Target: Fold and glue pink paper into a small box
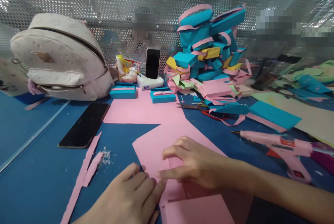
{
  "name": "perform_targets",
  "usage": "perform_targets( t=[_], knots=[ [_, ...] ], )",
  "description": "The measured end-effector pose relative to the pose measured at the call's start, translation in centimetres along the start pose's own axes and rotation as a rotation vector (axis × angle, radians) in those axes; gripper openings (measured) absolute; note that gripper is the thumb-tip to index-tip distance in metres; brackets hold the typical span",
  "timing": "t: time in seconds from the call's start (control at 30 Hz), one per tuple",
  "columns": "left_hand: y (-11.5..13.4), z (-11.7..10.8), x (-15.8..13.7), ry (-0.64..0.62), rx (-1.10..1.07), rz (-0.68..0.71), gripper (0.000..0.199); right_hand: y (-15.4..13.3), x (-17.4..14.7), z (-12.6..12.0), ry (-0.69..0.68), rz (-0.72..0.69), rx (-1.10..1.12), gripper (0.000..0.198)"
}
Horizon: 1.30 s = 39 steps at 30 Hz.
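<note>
A large sheet of pink paper [153, 144] lies in front of me, with a folded pink paper piece [198, 210] at its near end. My left hand [133, 192] is closed, fingers curled together at the left edge of the pink paper; the thumb side is partly hidden. My right hand [195, 164] rests on the paper with thumb and fingers apart, pressing near a crease. Its lowest fingertip comes close to the left fingertips; I cannot tell whether they touch. Torn pink strips [80, 178] lie left of my left hand, beside small white crumbs [105, 156].
A black phone [85, 125] and a white backpack [62, 60] are at left. Two small blue boxes [123, 92] stand behind another pink sheet [141, 110]. A pile of blue and pink paper pieces [195, 36], scissors [193, 106] and a pink glue gun [279, 144] are at right.
</note>
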State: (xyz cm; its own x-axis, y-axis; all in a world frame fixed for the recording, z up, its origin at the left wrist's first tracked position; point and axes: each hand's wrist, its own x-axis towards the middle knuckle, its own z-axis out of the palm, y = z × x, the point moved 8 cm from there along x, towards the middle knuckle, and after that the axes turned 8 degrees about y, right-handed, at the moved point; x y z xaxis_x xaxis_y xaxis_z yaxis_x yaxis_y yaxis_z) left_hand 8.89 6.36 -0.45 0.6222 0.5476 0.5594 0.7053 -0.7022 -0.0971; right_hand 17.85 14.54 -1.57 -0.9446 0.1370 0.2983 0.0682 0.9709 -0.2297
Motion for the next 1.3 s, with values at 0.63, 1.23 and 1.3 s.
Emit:
perform_targets(
  t=[0.63, 1.23, 1.3],
  knots=[
    [-0.2, -0.2, 0.3, -0.069, -0.100, -0.008, 0.028, 2.3, -1.3, -0.9, 0.033, 0.266, 0.003, 0.034],
    [-6.2, 3.0, 2.7, -0.221, -0.324, -0.683, 0.023, 2.0, -2.5, -2.9, 0.399, 0.303, 0.036, 0.009],
    [-7.4, 3.1, 2.9, -0.138, -0.422, -0.784, 0.024, 2.1, -2.8, -3.6, 0.444, 0.314, -0.013, 0.008]
  ],
)
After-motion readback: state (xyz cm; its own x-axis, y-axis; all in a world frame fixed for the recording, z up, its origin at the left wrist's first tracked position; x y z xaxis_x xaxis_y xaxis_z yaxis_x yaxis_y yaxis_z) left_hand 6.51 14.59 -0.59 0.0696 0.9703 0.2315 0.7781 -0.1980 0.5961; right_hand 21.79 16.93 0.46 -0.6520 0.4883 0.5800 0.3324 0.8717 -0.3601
